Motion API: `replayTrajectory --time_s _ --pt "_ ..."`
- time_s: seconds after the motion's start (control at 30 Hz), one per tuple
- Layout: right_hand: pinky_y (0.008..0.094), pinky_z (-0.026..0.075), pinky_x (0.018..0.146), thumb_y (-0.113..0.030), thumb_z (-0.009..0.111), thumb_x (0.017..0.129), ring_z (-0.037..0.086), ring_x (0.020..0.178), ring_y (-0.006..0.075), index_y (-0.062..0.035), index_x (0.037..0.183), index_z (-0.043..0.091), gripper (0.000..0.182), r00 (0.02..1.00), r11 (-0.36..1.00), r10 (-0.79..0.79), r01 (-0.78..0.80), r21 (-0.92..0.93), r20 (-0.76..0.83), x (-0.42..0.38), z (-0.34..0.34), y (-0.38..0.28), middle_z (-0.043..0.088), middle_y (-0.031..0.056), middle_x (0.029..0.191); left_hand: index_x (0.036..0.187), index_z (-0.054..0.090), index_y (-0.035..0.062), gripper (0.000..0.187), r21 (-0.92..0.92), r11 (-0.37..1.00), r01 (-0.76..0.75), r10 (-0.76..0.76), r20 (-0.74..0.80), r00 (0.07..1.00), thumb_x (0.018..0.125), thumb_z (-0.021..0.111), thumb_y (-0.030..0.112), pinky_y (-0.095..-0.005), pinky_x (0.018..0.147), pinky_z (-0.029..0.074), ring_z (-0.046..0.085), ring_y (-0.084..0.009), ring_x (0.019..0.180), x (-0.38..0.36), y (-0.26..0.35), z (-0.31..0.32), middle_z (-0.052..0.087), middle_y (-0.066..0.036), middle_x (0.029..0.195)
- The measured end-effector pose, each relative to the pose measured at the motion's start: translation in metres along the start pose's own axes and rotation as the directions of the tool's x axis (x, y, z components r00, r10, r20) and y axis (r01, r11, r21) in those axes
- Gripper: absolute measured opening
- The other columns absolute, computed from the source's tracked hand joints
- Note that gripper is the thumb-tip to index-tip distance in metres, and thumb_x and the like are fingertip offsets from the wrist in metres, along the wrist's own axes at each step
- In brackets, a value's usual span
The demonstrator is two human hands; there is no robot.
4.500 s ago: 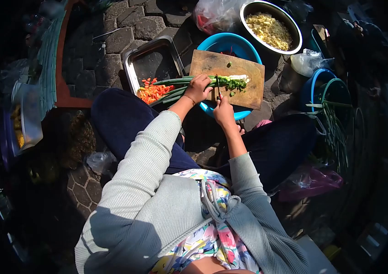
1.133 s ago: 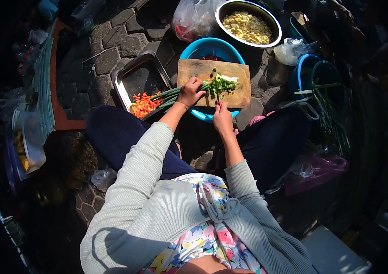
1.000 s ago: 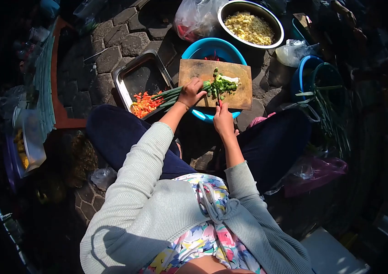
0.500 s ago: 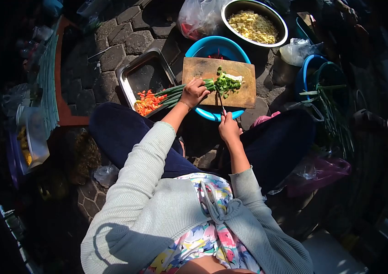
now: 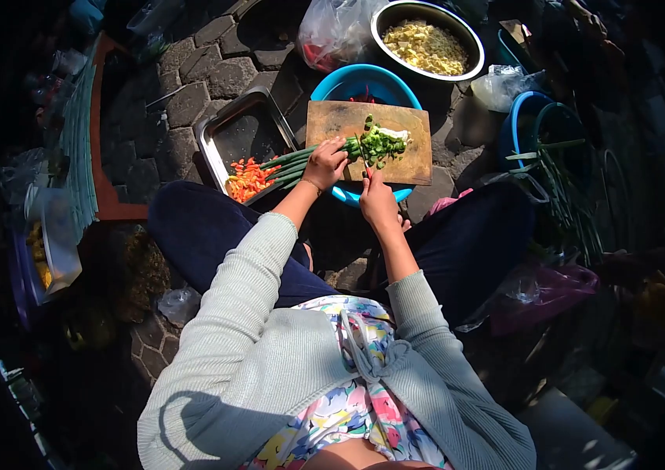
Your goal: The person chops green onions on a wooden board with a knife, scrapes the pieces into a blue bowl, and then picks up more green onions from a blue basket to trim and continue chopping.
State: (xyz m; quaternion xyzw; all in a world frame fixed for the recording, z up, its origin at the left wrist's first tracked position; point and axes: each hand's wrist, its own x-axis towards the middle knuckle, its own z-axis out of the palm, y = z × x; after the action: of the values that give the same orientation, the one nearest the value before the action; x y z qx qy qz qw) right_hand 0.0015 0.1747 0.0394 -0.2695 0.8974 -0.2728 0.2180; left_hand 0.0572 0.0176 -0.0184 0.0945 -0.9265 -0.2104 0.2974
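Observation:
A wooden cutting board (image 5: 407, 166) lies across a blue basin (image 5: 361, 74). My left hand (image 5: 326, 163) is closed around a bunch of green onions (image 5: 291, 166), whose long stalks trail left over the metal tray. Chopped green onion (image 5: 382, 143) is heaped on the board, just right of my left fingers. My right hand (image 5: 379, 201) grips a knife (image 5: 366, 168) at the board's near edge; the blade points away from me and is partly hidden against the greens.
Chopped orange-red pieces (image 5: 248, 180) sit in the metal tray (image 5: 209, 149). Beyond the basin stand a bowl of yellow pieces (image 5: 426, 47) and a plastic bag (image 5: 336, 35). To the right, a blue tub (image 5: 514, 133) has long green stalks (image 5: 563, 196) beside it.
My right hand and the knife have shifted left, closer to my left hand. The whole view has also slid slightly. My left hand keeps its hold on the green onions.

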Motion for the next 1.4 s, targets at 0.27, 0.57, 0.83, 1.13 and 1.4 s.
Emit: replayTrajectory --time_s 0.27,0.57,0.83,1.13,1.4 --pt "0.0533 0.044 0.065 -0.023 0.042 0.089 0.058 0.075 0.0451 -0.0016 0.098 0.040 0.023 0.999 0.999 0.014 -0.012 -0.044 0.032 0.001 0.010 0.002 0.060 0.0281 0.076 0.083 0.063 0.0025 0.021 -0.166 0.978 0.127 -0.123 0.037 0.992 0.065 0.072 0.011 -0.0379 0.091 0.043 0.055 -0.0289 0.103 0.001 -0.004 -0.005 0.061 -0.014 0.102" --pt "0.0516 0.045 0.065 -0.018 0.044 0.088 0.059 0.076 0.0439 -0.0024 0.096 0.040 0.018 1.000 0.999 -0.015 0.016 -0.047 0.022 0.013 0.022 -0.003 0.060 0.0268 0.077 0.085 0.064 0.0000 0.023 -0.173 0.981 0.090 -0.083 0.046 0.995 0.067 0.071 0.013 -0.0360 0.090 0.044 0.057 -0.0277 0.101 -0.007 -0.016 0.000 0.062 -0.013 0.101" --pt "0.0518 0.045 0.062 -0.020 0.044 0.089 0.059 0.071 0.0436 -0.0033 0.094 0.038 0.018 0.996 0.995 0.026 -0.018 -0.098 0.085 -0.019 0.022 0.014 0.060 0.0258 0.072 0.086 0.066 0.0002 0.022 -0.159 0.974 0.160 -0.154 0.050 0.987 0.067 0.072 0.010 -0.0338 0.092 0.044 0.057 -0.0254 0.103 -0.008 -0.012 0.001 0.062 -0.013 0.102" --pt "0.0541 0.042 0.061 -0.022 0.043 0.090 0.057 0.069 0.0467 -0.0018 0.091 0.040 0.020 0.999 0.997 -0.025 0.027 -0.072 0.032 -0.017 -0.007 -0.010 0.058 0.0284 0.071 0.084 0.067 0.0010 0.018 -0.208 0.960 0.185 -0.185 0.021 0.982 0.067 0.070 0.006 -0.0336 0.091 0.045 0.057 -0.0248 0.103 -0.008 -0.013 0.007 0.063 -0.012 0.100" --pt "0.0540 0.043 0.065 -0.021 0.043 0.089 0.057 0.076 0.0467 -0.0031 0.096 0.041 0.019 0.998 0.999 0.008 -0.005 -0.049 0.066 -0.004 0.016 0.000 0.059 0.0289 0.077 0.082 0.067 0.0006 0.018 -0.197 0.965 0.171 -0.172 0.014 0.985 0.066 0.071 0.008 -0.0330 0.090 0.045 0.057 -0.0244 0.102 -0.009 -0.011 0.008 0.063 -0.012 0.100"
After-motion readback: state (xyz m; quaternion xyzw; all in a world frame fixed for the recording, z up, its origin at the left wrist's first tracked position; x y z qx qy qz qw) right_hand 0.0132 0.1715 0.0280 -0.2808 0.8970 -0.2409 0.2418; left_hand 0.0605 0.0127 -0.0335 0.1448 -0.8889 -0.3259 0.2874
